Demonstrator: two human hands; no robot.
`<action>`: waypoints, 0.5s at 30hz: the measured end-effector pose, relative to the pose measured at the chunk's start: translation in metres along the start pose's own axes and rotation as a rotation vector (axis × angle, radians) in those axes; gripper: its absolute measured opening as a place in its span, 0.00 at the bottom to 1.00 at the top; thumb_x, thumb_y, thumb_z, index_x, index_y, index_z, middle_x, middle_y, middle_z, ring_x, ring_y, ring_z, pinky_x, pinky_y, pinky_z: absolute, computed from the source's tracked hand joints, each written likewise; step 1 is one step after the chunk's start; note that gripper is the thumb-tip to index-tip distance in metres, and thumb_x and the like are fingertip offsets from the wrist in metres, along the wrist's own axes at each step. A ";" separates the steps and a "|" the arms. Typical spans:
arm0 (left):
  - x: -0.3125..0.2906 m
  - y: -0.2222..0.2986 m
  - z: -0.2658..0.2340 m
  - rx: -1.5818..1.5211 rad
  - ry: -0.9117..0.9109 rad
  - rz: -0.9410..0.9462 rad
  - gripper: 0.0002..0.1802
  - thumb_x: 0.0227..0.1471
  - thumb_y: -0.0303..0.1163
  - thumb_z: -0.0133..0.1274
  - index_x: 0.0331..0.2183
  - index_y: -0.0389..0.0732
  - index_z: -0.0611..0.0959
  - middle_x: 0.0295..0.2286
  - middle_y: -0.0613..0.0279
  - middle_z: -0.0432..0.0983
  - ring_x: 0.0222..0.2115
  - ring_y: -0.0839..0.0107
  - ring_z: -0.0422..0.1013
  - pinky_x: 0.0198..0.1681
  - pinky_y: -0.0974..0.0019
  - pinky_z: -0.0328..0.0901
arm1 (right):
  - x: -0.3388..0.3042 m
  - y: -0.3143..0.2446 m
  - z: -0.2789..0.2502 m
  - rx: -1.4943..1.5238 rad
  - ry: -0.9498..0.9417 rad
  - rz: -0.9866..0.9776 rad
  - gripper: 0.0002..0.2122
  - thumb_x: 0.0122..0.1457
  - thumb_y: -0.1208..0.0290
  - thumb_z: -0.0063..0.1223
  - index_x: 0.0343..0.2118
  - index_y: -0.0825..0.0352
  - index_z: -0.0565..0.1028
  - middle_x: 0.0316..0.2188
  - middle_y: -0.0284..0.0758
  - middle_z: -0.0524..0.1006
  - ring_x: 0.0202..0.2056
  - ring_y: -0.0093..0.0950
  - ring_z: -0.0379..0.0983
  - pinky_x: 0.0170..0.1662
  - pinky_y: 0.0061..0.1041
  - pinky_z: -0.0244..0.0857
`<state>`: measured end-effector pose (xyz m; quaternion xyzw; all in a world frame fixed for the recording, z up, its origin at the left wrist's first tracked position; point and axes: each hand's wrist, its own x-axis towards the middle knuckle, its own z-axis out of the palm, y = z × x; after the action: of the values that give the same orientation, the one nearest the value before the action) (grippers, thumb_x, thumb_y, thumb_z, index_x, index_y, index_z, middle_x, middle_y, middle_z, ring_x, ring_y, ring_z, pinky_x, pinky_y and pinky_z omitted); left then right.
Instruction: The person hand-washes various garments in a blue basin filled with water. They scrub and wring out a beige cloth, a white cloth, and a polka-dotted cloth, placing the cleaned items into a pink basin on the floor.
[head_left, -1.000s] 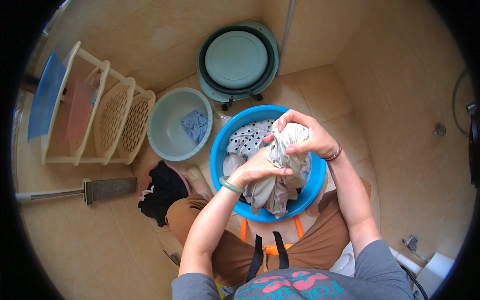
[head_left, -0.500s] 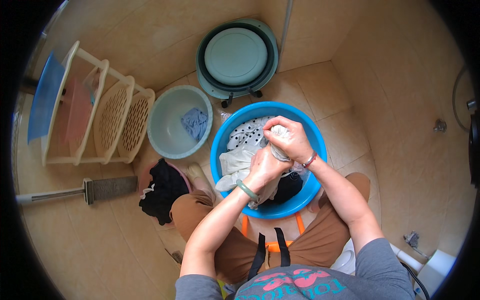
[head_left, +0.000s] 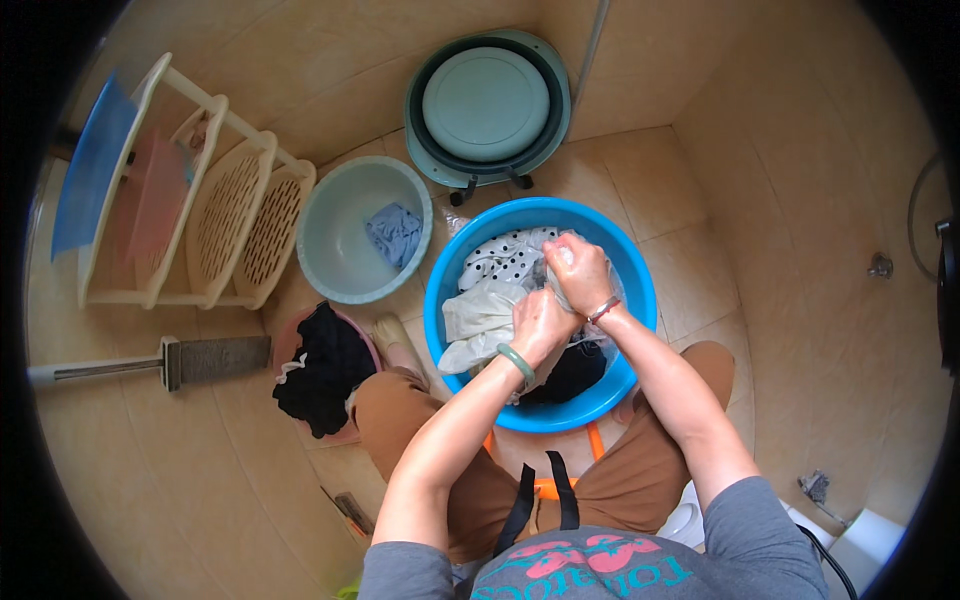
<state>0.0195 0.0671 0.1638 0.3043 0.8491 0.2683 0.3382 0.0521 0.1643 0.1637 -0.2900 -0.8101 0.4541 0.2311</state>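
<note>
Both of my hands are over a round blue basin point(head_left: 437, 345) heaped with wet laundry. My left hand point(head_left: 541, 325), a green bangle on its wrist, is closed round a white cloth point(head_left: 484, 313). Just above and to the right, my right hand point(head_left: 583, 272) is in a fist on white fabric too; it looks like the same piece, but I cannot tell for sure. A white cloth with black dots point(head_left: 507, 258) lies at the basin's far side. A black garment point(head_left: 575, 373) rests at the near side, below my wrists.
To the left stands a pale green basin point(head_left: 335, 270) with a blue cloth point(head_left: 394, 234) inside. Nearer is a pink basin point(head_left: 368, 347) with black clothes point(head_left: 326, 370). A folding tub point(head_left: 487, 100) leans at the back wall, a cream rack point(head_left: 240, 215) at far left, a flat mop point(head_left: 215, 362) below it.
My hands have come down toward the laundry, and the right fist has turned over, hiding the bunched cloth that stuck up between its fingers. The view has shifted slightly.
</note>
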 end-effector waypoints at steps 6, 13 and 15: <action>0.011 -0.025 0.016 -0.051 0.249 0.244 0.29 0.31 0.42 0.64 0.39 0.42 0.78 0.28 0.53 0.77 0.37 0.55 0.71 0.44 0.54 0.62 | 0.001 0.009 0.008 0.336 0.075 0.117 0.08 0.55 0.69 0.56 0.24 0.69 0.76 0.19 0.33 0.77 0.24 0.20 0.73 0.29 0.22 0.66; -0.046 -0.023 0.053 -0.463 0.668 0.049 0.41 0.35 0.34 0.61 0.55 0.42 0.68 0.54 0.53 0.60 0.58 0.57 0.53 0.59 0.52 0.47 | -0.024 -0.004 0.001 0.653 0.225 0.214 0.08 0.59 0.72 0.51 0.25 0.70 0.74 0.24 0.33 0.76 0.27 0.21 0.71 0.34 0.21 0.65; -0.072 -0.048 0.081 -1.098 0.586 -0.140 0.42 0.43 0.40 0.57 0.60 0.49 0.60 0.60 0.54 0.47 0.60 0.55 0.47 0.61 0.47 0.44 | -0.037 0.008 0.009 0.633 0.251 0.213 0.09 0.60 0.71 0.49 0.26 0.70 0.74 0.25 0.34 0.76 0.28 0.22 0.70 0.35 0.22 0.65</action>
<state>0.1055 0.0056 0.1107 -0.0564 0.6629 0.7149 0.2150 0.0753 0.1374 0.1480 -0.3405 -0.5597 0.6649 0.3587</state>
